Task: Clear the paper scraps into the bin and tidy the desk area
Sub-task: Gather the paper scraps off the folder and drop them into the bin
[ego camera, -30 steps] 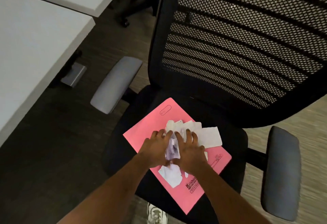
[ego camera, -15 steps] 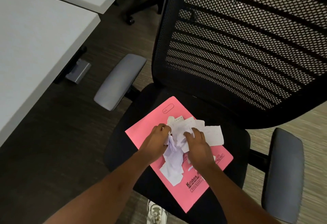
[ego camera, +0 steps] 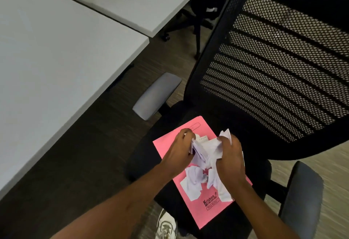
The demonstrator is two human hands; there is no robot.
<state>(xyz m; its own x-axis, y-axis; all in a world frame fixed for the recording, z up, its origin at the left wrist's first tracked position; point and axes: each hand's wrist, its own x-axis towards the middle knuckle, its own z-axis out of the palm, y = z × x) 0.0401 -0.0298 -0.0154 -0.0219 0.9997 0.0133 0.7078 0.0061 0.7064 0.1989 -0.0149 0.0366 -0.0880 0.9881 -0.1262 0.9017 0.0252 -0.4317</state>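
A pink folder lies on the seat of a black office chair. A bunch of white paper scraps is gathered above the folder, squeezed between both hands. My left hand grips the bunch from the left and my right hand from the right. A few loose white scraps still lie on the folder below the hands. No bin is in view.
Two white desks fill the left and top. The chair has a grey armrest on the left and a dark armrest on the right. A white shoe shows on the carpet below. Another chair's base stands under the far desk.
Both hands went from pressing flat on the scraps to closing around them and lifting a bunch off the folder. The flat scraps at the right are now gathered up.
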